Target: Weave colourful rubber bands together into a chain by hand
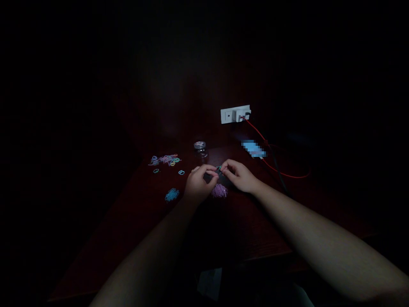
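Note:
My left hand and my right hand meet over the middle of the table, fingertips pinched close together. Between them shows a small green elastic band, held at both sides; its exact shape is hard to make out in the dim light. Just below the fingers lies a pile of purple elastic bands. To the left of my left hand sits a pile of blue elastic bands. Farther back, a heap of mixed-colour bands spreads out, with a loose light-blue band nearer my left hand.
A small clear jar with a lid stands behind my hands. At the back right lies a phone on a red cable, running from a charger in the wall socket. The dark red table fades into shadow.

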The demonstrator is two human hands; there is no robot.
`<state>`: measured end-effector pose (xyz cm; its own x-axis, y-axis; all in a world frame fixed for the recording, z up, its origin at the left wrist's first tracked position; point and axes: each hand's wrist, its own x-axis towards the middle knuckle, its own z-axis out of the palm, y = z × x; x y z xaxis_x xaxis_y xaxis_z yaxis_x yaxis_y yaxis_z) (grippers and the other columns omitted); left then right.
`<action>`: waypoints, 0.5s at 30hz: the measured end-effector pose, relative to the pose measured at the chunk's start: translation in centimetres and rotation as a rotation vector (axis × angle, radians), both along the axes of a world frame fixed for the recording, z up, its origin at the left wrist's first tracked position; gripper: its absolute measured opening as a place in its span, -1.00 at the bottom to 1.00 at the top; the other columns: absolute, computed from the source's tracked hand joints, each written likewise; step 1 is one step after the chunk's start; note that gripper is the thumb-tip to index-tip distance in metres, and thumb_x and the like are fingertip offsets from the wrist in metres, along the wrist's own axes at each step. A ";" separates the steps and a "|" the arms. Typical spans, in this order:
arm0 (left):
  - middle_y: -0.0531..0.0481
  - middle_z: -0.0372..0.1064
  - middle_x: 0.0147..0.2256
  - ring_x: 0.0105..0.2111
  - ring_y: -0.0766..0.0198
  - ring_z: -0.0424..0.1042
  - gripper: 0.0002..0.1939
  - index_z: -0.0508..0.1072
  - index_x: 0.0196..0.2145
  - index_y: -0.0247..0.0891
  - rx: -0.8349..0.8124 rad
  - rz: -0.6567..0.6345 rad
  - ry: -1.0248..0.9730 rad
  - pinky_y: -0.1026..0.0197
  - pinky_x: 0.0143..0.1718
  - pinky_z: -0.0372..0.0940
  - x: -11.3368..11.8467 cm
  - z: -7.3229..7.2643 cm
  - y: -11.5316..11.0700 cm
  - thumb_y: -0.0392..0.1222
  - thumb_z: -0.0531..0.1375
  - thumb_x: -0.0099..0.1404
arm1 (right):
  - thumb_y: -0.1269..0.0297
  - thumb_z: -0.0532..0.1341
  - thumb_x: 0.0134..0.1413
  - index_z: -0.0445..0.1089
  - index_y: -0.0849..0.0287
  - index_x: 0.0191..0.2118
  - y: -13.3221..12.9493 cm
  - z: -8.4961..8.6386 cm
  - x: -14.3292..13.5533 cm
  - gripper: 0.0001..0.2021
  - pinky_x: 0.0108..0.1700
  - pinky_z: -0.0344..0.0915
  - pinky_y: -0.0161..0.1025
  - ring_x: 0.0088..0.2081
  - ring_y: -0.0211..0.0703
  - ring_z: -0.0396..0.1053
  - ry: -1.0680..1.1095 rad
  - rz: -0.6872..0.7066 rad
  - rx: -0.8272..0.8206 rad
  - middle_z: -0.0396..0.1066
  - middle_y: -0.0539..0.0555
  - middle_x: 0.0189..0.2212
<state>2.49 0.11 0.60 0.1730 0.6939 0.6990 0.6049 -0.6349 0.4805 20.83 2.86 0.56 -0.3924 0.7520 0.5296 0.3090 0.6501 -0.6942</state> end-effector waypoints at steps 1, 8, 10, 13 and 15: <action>0.07 0.52 -0.38 -0.29 0.23 0.46 -0.84 0.43 -0.27 -0.18 -0.001 -0.001 0.000 0.13 -0.14 0.29 0.0 0.0 0.0 -0.29 0.23 0.14 | 0.30 0.14 0.11 0.32 0.22 -0.25 -0.1 0.1 0.0 -0.88 -0.36 0.20 -0.32 -0.44 -0.29 0.22 0.015 0.027 -0.018 0.31 0.00 -0.43; 0.06 0.52 -0.38 -0.28 0.20 0.47 -0.84 0.42 -0.26 -0.16 -0.007 -0.016 0.006 0.11 -0.15 0.29 -0.1 0.0 0.0 -0.25 0.24 0.15 | 0.27 0.20 0.07 0.39 0.23 -0.30 -0.6 0.4 -0.2 -0.86 -0.37 0.22 -0.32 -0.43 -0.27 0.25 0.002 0.088 -0.051 0.34 0.02 -0.46; 0.06 0.52 -0.38 -0.28 0.20 0.47 -0.84 0.42 -0.26 -0.16 -0.014 -0.027 -0.005 0.11 -0.13 0.29 -0.1 -0.1 0.0 -0.25 0.24 0.15 | 0.26 0.18 0.09 0.39 0.23 -0.36 -0.5 0.3 -0.2 -0.86 -0.35 0.23 -0.30 -0.42 -0.25 0.27 -0.005 0.072 -0.042 0.37 0.04 -0.46; 0.04 0.51 -0.37 -0.28 0.20 0.48 -0.84 0.43 -0.25 -0.16 -0.022 -0.026 -0.032 0.11 -0.13 0.31 -0.1 -0.2 0.1 -0.24 0.24 0.15 | 0.26 0.19 0.09 0.40 0.23 -0.35 -0.2 0.1 -0.1 -0.86 -0.33 0.24 -0.29 -0.42 -0.24 0.29 -0.011 0.051 -0.025 0.39 0.04 -0.45; 0.03 0.50 -0.35 -0.28 0.20 0.48 -0.82 0.43 -0.24 -0.16 -0.031 -0.028 -0.053 0.13 -0.15 0.33 -0.1 -0.4 0.2 -0.23 0.24 0.15 | 0.27 0.18 0.09 0.40 0.23 -0.33 -0.1 0.0 0.0 -0.87 -0.31 0.25 -0.29 -0.41 -0.24 0.30 -0.018 0.030 -0.002 0.40 0.04 -0.44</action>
